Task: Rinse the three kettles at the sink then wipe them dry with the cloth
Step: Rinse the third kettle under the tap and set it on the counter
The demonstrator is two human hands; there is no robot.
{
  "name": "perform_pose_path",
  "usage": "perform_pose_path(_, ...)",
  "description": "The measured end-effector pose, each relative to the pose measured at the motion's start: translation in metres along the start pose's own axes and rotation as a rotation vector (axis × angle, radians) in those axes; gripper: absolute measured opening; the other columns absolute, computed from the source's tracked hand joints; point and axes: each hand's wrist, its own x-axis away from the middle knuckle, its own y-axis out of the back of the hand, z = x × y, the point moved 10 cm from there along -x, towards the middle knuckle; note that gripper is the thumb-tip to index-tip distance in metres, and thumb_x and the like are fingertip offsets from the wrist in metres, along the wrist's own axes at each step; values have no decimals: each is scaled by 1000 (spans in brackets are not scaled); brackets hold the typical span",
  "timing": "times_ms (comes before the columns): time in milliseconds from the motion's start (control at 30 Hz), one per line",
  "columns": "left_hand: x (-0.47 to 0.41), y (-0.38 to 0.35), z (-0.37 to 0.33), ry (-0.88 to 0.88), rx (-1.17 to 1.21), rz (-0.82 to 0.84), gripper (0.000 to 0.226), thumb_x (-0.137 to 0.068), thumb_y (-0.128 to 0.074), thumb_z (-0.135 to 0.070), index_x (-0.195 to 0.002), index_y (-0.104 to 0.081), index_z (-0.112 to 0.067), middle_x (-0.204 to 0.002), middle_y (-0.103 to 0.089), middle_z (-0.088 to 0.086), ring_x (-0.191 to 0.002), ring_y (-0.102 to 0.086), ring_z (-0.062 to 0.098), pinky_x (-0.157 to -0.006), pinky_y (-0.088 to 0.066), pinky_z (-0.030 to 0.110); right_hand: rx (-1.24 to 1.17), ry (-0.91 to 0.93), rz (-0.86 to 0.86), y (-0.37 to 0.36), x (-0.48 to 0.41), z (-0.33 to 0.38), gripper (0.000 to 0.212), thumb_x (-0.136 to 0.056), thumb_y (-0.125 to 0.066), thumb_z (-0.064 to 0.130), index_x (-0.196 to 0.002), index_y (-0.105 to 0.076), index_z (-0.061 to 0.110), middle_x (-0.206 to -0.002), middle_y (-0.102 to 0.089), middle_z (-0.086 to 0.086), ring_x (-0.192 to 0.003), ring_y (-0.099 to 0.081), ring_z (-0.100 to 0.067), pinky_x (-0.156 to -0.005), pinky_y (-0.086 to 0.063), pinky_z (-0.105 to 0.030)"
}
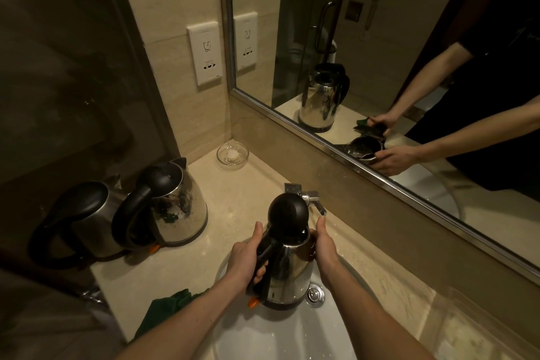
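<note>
Steel kettle (pixel 287 269) hangs above the sink (pixel 280 336) between both hands, lid open toward the tap (pixel 312 197) just beyond them, likely to catch water. Left hand (pixel 247 260) grips the handle; right hand (pixel 324 245) cups the body, steadying it. Cloth (pixel 166 308) lies beside the left forearm.

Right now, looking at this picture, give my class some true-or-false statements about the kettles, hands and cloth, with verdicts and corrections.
1. The left hand grips the handle of the kettle over the sink. True.
2. That kettle's lid is closed. False: it is flipped open.
3. A second kettle and a third kettle stand on the counter. True.
4. The right hand holds the green cloth. False: the cloth lies on the counter; the right hand holds the kettle's side.
5. The glass dish sits in the sink. False: it stands in the counter's corner.
</note>
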Motion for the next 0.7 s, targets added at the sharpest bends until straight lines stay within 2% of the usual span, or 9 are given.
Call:
perform_pose_path(167,1,1,0,2,4,-5,64,-94,-39,-68,-66,-50,-11,-44,-47,1,-36,-42,15,-40,-36,24,6,-4,-2,-1,0,0,75,-95,-15,64,-91,-70,13,-99,-70,-9,-86,-59,-12,-99,-38,-39)
perform_pose_path(333,1,2,-1,7,8,-14,66,-93,-40,-69,-66,-51,-10,-45,-46,2,-36,-41,16,-39,-35,24,7,-19,2,-1,1,0,77,-93,-16,66,-96,-70,11,-99,-71,-11,-89,-62,-16,-87,-44,-34)
perform_pose_path(567,1,1,-2,4,13,-14,65,-93,-40,-69,-65,-50,-11,-44,-46,3,-36,-41,16,-40,-35,24,10,-18,16,-2,3,2,76,-96,-15,61,-101,-69,7,-95,-70,-11,-81,-61,-12,-67,-42,-26)
perform_pose_path(700,2,1,-2,3,13,-9,65,-93,-40,-69,-64,-50,-12,-44,-46,3,-37,-41,16,-40,-35,24,-1,-25,14,-2,3,1,74,-96,-15,61,-100,-68,9,-90,-68,-7,-79,-58,-9,-76,-41,-29)
